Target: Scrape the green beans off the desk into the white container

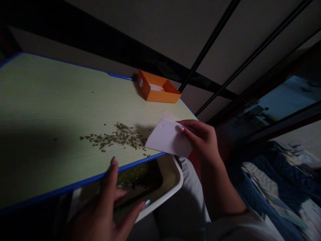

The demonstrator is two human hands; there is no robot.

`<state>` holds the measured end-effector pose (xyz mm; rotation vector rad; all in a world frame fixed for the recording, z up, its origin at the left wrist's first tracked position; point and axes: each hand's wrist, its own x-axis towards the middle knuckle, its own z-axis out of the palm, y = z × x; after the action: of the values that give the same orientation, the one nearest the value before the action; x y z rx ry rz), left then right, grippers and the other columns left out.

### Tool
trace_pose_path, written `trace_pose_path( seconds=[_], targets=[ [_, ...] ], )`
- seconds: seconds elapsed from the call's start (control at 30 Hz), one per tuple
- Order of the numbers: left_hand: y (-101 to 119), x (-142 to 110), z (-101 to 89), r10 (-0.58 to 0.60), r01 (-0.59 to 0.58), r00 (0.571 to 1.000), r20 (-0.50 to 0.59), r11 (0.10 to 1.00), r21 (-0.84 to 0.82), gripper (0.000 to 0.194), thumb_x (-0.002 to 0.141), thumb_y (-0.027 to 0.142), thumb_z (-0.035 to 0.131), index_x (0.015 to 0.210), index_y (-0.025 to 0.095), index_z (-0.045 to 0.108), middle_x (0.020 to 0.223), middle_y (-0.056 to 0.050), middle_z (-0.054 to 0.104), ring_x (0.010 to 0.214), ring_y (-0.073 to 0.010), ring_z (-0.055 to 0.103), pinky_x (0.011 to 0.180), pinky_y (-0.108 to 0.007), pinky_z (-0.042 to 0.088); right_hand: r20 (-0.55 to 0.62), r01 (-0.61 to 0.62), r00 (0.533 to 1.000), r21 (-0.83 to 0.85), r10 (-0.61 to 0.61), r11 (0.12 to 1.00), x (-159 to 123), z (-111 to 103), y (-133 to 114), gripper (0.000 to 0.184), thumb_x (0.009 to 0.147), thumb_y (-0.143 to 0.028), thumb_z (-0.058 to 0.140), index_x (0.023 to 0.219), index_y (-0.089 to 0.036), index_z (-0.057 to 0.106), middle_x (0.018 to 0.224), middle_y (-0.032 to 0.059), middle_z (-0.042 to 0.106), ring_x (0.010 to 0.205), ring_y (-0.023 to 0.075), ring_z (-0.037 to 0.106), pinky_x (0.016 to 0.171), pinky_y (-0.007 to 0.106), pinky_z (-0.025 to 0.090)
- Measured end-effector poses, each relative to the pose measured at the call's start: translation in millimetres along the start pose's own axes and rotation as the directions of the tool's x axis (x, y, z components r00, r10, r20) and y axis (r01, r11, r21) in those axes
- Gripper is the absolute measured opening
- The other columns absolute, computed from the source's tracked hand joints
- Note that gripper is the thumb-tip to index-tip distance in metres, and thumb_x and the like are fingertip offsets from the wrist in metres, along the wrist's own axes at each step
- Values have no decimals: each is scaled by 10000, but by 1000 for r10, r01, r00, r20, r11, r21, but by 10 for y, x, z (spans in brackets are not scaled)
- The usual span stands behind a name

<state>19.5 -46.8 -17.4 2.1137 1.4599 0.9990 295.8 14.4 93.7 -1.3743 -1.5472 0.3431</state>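
Observation:
My right hand (pixel 200 137) grips a white flat scraper (pixel 168 139), a thin plate with a small hole near one corner. Its slanted edge is beside a scattered patch of small green beans (pixel 125 135), mixed with pale grains, on the table (pixel 50 100). My left hand (pixel 107 207) is at the table's blue front edge, fingers spread, with nothing in it. Below that edge is a white tub (pixel 175 182) holding many more green beans (pixel 140 174); the table and my left hand hide part of it.
An orange open box (pixel 163 97) with pale grains inside stands near the table's far right corner. Some pale grains (pixel 167 114) lie in front of it. A panelled wall (pixel 160 30) runs behind the table. Blue and striped bedding (pixel 271 184) lies at the right.

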Motion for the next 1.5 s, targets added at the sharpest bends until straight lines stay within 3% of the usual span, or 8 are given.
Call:
trace_pose_path(
  seconds=[0.27,0.43,0.73,0.93,1.07,1.5],
  targets=[
    [-8,-4,6,-34,34,999,12,999,-6,807,983,795,345,1654,441,71,908,63,788,774,-193,786,564,-300,641,76,13,997,12,-14,1000,7,-20,5,113,860,-344,788,935,-281,844,977,41,846,907,222,783,852,396,632],
    [15,0,-5,-23,23,1000,9,999,37,797,988,797,301,1655,434,62,896,71,789,767,-201,790,576,-341,646,35,18,999,31,-19,999,28,5,-20,114,853,-340,786,930,-278,843,994,42,846,923,226,784,869,403,635],
    [-49,30,5,87,-86,995,-45,996,21,803,1011,751,365,1667,370,102,851,86,783,705,-145,777,517,-223,604,88,98,991,67,-104,993,68,25,17,110,877,-255,781,962,-288,843,980,11,849,916,190,792,837,337,627],
    [-65,24,18,87,-85,996,-36,996,41,801,1017,741,366,1669,353,110,860,81,785,716,-151,778,600,-231,628,105,141,983,65,-147,988,58,-19,-29,133,859,-210,790,940,-298,847,940,-1,853,871,174,797,781,294,623],
    [-98,32,51,149,-145,983,-107,988,47,814,1011,733,405,1665,296,193,822,78,788,654,-162,772,504,-240,605,81,152,984,64,-157,986,61,-36,-49,144,850,-199,796,932,-306,848,934,-6,853,867,170,798,775,286,622],
    [-149,21,79,107,-108,992,-72,994,-19,845,990,741,446,1669,313,180,849,61,795,687,-160,781,490,-199,603,123,118,985,60,-125,991,29,-29,-33,150,870,-208,769,967,-292,846,974,9,853,896,180,796,810,322,631]
  ],
)
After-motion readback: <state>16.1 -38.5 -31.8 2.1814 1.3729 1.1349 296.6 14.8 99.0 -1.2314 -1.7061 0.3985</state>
